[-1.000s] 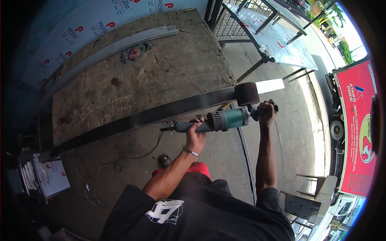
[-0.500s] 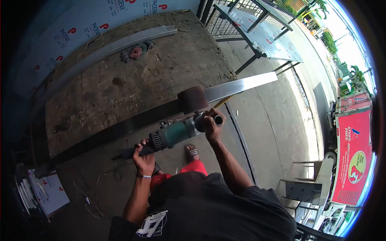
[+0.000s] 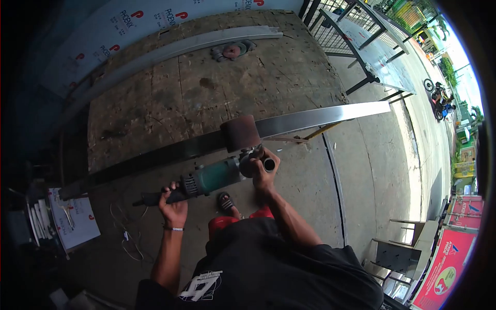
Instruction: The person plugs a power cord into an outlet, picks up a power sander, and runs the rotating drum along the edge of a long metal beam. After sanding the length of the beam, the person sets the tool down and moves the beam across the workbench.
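Both hands hold a green power drum sander [image 3: 217,176]. My left hand [image 3: 173,205] is closed round its black rear handle, and a cord leaves the end. At the front, my right hand [image 3: 266,173] is wrapped round the side handle, whose open tube end faces up. The brown sanding drum [image 3: 241,133] sits against a long metal bar [image 3: 325,117] along the near edge of the worktable. To the right of the drum the bar looks bright; on the left it appears darker. The drum hides the bar's surface beneath it.
On the worn wooden table [image 3: 181,108] lie a second metal length [image 3: 222,40] and an abrasive disc tool [image 3: 232,50]. A metal rack [image 3: 372,46] stands beyond on the right. Cords [image 3: 125,236] trail over the floor at left. A motorcycle [image 3: 439,101] is on the road.
The sander has slid left along the bar, with both hands still on it. My view has shifted, and the motorcycle has come into sight on the road.
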The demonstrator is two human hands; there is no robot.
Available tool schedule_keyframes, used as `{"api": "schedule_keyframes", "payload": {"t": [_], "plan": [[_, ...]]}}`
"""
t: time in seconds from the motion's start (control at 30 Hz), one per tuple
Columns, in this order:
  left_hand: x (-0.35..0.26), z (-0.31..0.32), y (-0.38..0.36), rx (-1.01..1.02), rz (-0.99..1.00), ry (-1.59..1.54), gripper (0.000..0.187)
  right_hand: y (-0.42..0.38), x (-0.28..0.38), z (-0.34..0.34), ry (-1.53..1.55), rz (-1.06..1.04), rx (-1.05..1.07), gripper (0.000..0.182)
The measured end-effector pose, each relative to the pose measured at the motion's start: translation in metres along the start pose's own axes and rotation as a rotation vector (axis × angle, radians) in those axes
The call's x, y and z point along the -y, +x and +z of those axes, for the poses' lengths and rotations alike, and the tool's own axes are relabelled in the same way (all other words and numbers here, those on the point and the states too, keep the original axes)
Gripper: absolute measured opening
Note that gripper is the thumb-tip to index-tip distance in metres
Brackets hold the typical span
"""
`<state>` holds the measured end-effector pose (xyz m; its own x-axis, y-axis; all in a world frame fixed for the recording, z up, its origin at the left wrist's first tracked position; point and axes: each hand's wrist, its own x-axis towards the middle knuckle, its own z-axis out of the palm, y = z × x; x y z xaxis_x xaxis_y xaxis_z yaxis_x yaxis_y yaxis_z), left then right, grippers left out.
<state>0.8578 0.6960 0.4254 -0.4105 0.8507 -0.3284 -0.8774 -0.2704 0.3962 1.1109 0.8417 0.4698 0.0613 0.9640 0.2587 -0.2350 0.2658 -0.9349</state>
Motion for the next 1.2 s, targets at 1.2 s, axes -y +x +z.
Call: {"api": "schedule_keyframes", "payload": {"t": [1.2], "plan": [[-0.036, -0.021, 0.020, -0.048, -0.150, -0.101, 0.013, -0.005, -0.017, 0.046, 0.010, -0.018, -0.064, 0.026]]}}
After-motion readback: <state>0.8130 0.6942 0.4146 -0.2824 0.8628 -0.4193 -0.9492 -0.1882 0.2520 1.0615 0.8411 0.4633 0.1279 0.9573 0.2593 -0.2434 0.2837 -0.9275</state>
